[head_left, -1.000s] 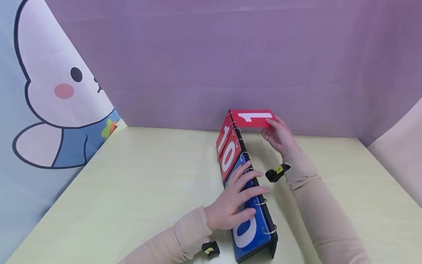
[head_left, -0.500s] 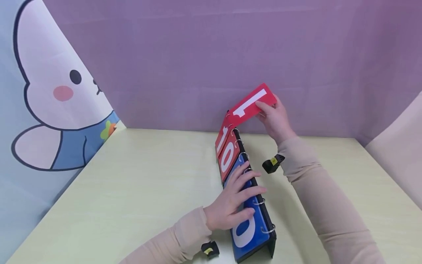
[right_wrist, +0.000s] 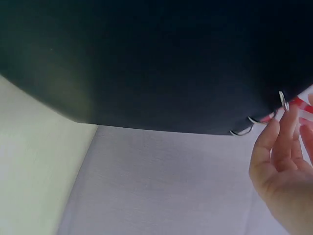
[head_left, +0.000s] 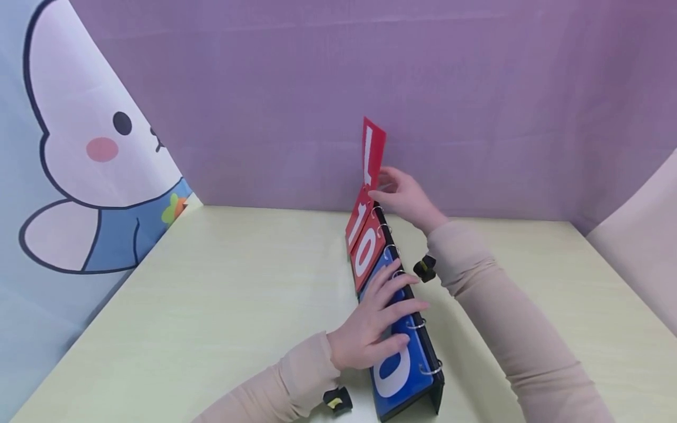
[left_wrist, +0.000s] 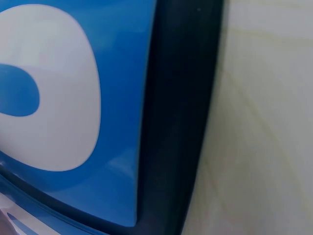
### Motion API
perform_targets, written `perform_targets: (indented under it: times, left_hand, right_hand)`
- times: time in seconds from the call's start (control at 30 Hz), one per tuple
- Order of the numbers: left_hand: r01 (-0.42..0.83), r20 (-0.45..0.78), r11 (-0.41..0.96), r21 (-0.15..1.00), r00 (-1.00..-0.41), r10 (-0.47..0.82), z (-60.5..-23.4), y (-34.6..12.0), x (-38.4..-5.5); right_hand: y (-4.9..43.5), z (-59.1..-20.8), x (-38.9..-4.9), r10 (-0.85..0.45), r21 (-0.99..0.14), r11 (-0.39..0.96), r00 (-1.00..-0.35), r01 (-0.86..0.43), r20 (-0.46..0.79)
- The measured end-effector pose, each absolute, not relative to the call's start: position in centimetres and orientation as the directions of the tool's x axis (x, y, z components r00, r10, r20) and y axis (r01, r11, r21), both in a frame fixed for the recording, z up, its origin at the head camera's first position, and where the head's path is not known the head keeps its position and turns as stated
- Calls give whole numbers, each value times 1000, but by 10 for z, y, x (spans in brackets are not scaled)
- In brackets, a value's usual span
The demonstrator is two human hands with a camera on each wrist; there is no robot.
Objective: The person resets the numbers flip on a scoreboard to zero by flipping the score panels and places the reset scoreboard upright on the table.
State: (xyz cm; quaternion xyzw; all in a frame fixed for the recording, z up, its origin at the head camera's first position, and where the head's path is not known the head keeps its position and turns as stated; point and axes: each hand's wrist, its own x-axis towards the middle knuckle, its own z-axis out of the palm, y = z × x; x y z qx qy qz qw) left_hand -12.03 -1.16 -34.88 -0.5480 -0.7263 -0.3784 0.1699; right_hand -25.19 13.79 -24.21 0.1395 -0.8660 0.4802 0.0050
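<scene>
A tabletop flip scoreboard (head_left: 425, 329) stands as a black tent-shaped stand with metal rings along its ridge. Red and blue number cards hang from it. At the far end, a red card with a white 1 (head_left: 373, 151) sticks up above the ridge. My right hand (head_left: 407, 197) is at that card's lower part, fingers against its back side and thumb at the ridge. My left hand (head_left: 370, 326) lies spread over the blue cards (head_left: 412, 379), fingertips reaching across the ridge. The right wrist view shows the fingers (right_wrist: 283, 142) beside the rings and the stand's black back (right_wrist: 146, 68).
Below the raised card, red cards reading 1 (head_left: 358, 217) and 0 (head_left: 366, 251) face left. The pale table (head_left: 238, 294) meets a purple cloth backdrop (head_left: 317, 88). A cartoon-printed cloth (head_left: 79, 147) hangs at left.
The red 1 card has swung up from lying out to the right, through a slant, to upright over the ridge. My right hand moved left, from its outer end to its base; left hand stayed.
</scene>
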Motion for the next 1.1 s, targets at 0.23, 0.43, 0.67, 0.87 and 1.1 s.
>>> perform_targets:
  times: [0.23, 0.43, 0.67, 0.87, 1.1]
  left_hand:
    - [926, 665, 122, 357, -343, 663, -349, -11, -120]
    - [923, 658, 122, 366, -349, 668, -349, -10, -120]
    - [919, 654, 113, 378, -351, 670, -349, -11, -120]
    - [918, 653, 105, 383, -350, 671, -349, -11, -120]
    - [908, 638, 108, 406, -366, 677, -349, -12, -119]
  right_hand:
    - [130, -246, -249, -208, -776, 558, -955, -295, 213]
    - [127, -251, -248, -234, -714, 590, -926, -377, 296]
    - [123, -253, -250, -293, -588, 680, -898, -438, 329]
    - [117, -252, -251, -388, -437, 751, -867, -494, 314]
    - [113, -242, -255, -581, -143, 762, -764, -632, 282]
